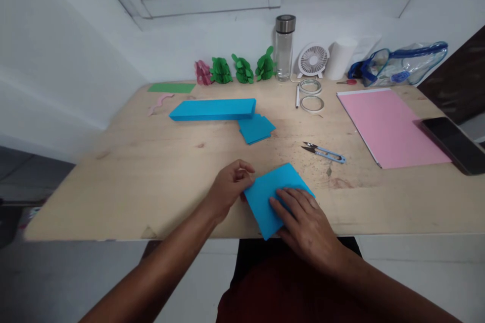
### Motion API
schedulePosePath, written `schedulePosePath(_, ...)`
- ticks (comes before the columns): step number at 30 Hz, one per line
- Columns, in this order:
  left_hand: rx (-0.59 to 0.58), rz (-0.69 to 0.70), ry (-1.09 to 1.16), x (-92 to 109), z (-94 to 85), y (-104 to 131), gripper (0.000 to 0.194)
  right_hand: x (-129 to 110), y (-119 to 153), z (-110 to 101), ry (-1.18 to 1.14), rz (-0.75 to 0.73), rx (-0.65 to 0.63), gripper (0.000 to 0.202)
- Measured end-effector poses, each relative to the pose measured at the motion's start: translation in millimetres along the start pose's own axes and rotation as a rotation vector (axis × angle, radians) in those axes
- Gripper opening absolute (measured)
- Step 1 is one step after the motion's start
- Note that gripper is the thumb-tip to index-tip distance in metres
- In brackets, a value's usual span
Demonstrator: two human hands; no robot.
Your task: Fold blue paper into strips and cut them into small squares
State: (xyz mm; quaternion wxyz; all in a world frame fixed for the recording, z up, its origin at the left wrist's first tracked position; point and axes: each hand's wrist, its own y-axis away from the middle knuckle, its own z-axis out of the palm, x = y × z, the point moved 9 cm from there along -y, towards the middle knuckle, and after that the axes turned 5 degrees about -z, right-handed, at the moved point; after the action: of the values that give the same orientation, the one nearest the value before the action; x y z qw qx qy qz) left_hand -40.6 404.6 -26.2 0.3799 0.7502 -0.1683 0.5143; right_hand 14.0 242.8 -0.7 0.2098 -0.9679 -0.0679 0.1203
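A square sheet of blue paper [276,179] lies turned at an angle near the table's front edge. My left hand [232,181] pinches its left corner between thumb and finger. Spread across the sheet's right half, the fingers of my right hand [303,217] lie flat on top and press it to the table; the thumb is partly hidden. Farther back lies a small pile of blue paper pieces [255,128], next to a long stack of blue paper strips [212,109]. Thread snips [325,152] rest to the right, beyond my right hand.
A pink sheet [392,128] and a phone [454,144] lie at the right. Along the wall stand green paper shapes [242,68], a glass bottle [284,50], a small fan [313,59] and a clear pouch [409,63]. Tape rolls [311,104] lie before the fan.
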Motion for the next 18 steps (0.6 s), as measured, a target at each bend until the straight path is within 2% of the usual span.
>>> schedulePosePath(3, 0.102, -0.084, 0.229, -18, -1.1, 27, 0.021, -3, 2, -14, -0.026, -0.002, 0.130, 0.035)
schedulePosePath(5, 0.117, -0.041, 0.235, -24, -3.0, 44, 0.021, 1, 6, -22, -0.071, 0.016, 0.189, 0.034)
schedulePosePath(7, 0.160, 0.110, 0.121, -20, -12.4, 57, 0.027, 7, 12, -25, -0.142, 0.041, 0.207, 0.034)
schedulePosePath(9, 0.142, 0.300, -0.111, -11, -13.9, 63, 0.032, 14, 19, -24, -0.225, 0.072, 0.194, 0.035)
schedulePosePath(12, -0.084, 0.565, -0.468, -2, 13.3, 61, 0.040, 22, 28, -20, -0.294, 0.123, 0.165, 0.039)
schedulePosePath(14, -0.167, 0.739, -0.527, 3, 27.6, 60, 0.033, 23, 32, -19, -0.307, 0.143, 0.154, 0.041)
schedulePosePath(16, -0.145, 0.871, -0.494, 10, 32.2, 59, 0.023, 23, 34, -20, -0.317, 0.158, 0.149, 0.040)
schedulePosePath(18, -0.104, 0.917, -0.483, 13, 34.2, 57, 0.016, 23, 36, -21, -0.320, 0.178, 0.137, 0.037)
